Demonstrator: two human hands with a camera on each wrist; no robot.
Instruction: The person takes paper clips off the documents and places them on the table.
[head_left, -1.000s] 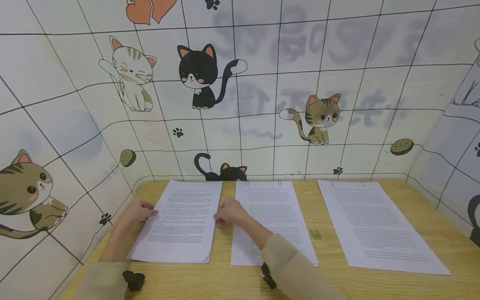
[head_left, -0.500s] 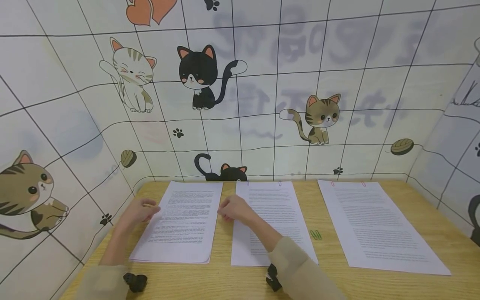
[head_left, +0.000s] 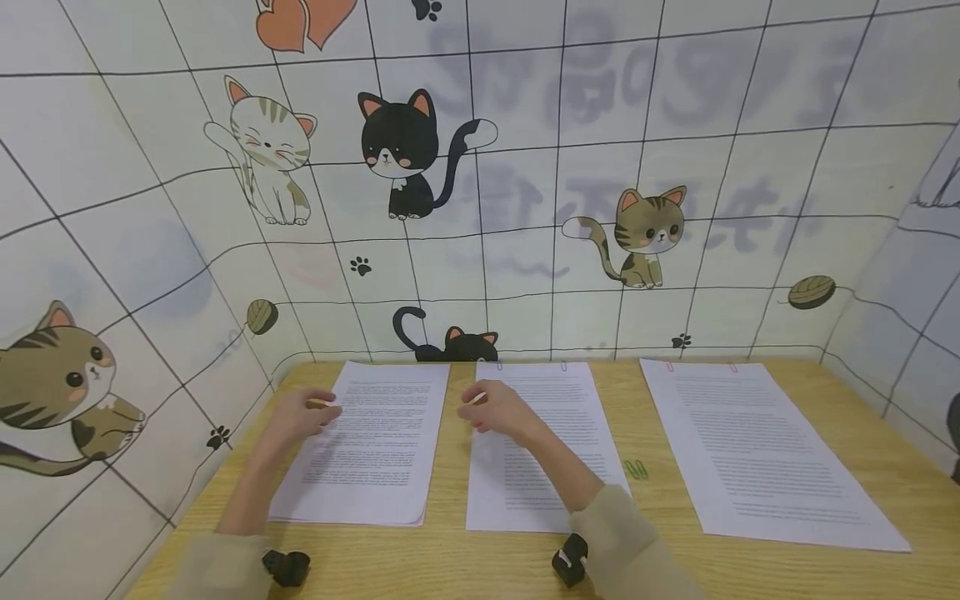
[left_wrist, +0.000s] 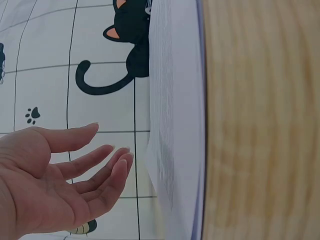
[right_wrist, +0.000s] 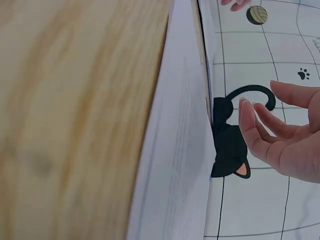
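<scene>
A stack of printed paper sheets lies at the left of the table, its near corner slightly uneven. My left hand hovers over its left edge, fingers loosely bent and apart, holding nothing. In the left wrist view, a gap shows between the left fingertips and the paper. My right hand is raised above the left edge of the middle printed sheets, and it too holds nothing. Two small bluish paper clips sit on the top edge of those middle sheets.
Further printed sheets lie at the right, with two pink paper clips on their top edge. Green paper clips rest on the wooden table between the middle and right papers. A cat-patterned wall covering borders the table's back.
Both hands have come off the left stack's sides. The right hand has lifted and shifted right, over the middle sheets; the left hand has risen and moved slightly right.
</scene>
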